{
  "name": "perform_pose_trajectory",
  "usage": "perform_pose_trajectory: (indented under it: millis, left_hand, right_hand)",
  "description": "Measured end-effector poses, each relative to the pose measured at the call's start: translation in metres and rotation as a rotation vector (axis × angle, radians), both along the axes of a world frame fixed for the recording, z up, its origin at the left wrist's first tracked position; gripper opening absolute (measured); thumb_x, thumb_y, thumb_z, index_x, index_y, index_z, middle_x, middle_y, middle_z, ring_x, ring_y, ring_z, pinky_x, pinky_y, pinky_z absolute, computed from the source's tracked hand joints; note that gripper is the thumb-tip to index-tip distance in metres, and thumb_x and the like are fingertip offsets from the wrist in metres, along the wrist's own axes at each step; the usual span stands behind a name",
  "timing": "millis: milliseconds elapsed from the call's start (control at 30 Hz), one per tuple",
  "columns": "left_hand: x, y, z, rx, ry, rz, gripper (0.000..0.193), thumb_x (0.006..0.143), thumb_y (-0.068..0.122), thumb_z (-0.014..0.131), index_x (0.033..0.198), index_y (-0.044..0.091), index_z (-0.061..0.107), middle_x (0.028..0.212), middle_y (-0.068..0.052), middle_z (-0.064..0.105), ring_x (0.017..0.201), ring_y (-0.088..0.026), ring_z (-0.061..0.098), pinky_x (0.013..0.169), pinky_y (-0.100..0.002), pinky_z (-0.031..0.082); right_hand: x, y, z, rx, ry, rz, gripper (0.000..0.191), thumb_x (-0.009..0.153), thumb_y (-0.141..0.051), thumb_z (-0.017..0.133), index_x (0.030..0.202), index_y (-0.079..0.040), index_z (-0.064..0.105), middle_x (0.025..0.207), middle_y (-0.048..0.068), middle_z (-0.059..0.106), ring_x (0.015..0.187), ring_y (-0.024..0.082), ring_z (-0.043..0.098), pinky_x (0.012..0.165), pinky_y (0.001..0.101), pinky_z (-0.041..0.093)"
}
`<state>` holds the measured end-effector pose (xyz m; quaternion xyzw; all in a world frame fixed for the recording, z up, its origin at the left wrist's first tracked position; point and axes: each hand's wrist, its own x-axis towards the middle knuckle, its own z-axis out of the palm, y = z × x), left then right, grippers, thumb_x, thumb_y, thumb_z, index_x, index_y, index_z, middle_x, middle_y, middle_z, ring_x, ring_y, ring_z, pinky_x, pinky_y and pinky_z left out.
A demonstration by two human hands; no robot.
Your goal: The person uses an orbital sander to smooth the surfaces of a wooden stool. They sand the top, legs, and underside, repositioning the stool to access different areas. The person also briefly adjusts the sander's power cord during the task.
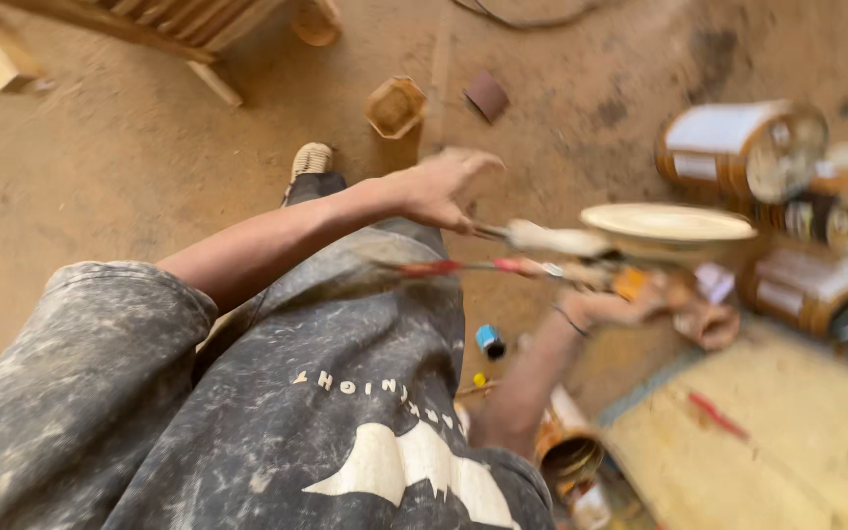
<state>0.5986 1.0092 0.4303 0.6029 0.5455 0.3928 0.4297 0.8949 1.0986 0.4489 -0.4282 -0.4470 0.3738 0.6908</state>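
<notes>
While motion blur hides detail, three tins (743,149) are counted on the dirt floor (130,167). Left grip (441,186) is clamped on a brush (552,238); right grip (640,306) cannot be told, with a round lid (667,223) seen above it.

Warm, even daylight falls on the dirt floor (149,167) around me, with only soft, faint shadows and no harsh glare. My view is smeared by motion: my right hand (640,309) and the tins (748,147) blur badly, while my left hand (439,186) and dark shirt (247,412) stay sharper.
</notes>
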Motion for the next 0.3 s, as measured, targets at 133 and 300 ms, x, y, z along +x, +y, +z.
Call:
perform_pose_trajectory:
  millis: [133, 300]
  left_hand:
    - [-0.084, -0.047, -0.011, -0.142, 0.275, 0.503, 0.055, 0.080, 0.013, 0.071, 0.134, 0.005, 0.063, 0.132, -0.018, 0.066, 0.127, -0.038, 0.058, 0.110, -0.046, 0.046]
    - [-0.152, -0.130, -0.004, -0.146, 0.782, 0.738, 0.056, 0.079, 0.008, 0.071, 0.135, 0.003, 0.062, 0.136, -0.018, 0.063, 0.132, -0.036, 0.054, 0.115, -0.047, 0.042]
  right_hand:
    - [0.010, 0.066, 0.054, 0.390, -0.990, 0.273, 0.053, 0.092, -0.038, 0.077, 0.136, -0.019, 0.053, 0.134, 0.006, 0.050, 0.121, 0.023, 0.056, 0.100, 0.0388, 0.054]
    - [-0.040, 0.121, -0.035, 0.307, -1.613, 0.877, 0.054, 0.072, -0.040, 0.084, 0.119, -0.019, 0.072, 0.116, 0.010, 0.070, 0.084, 0.029, 0.070, 0.070, 0.0425, 0.059]
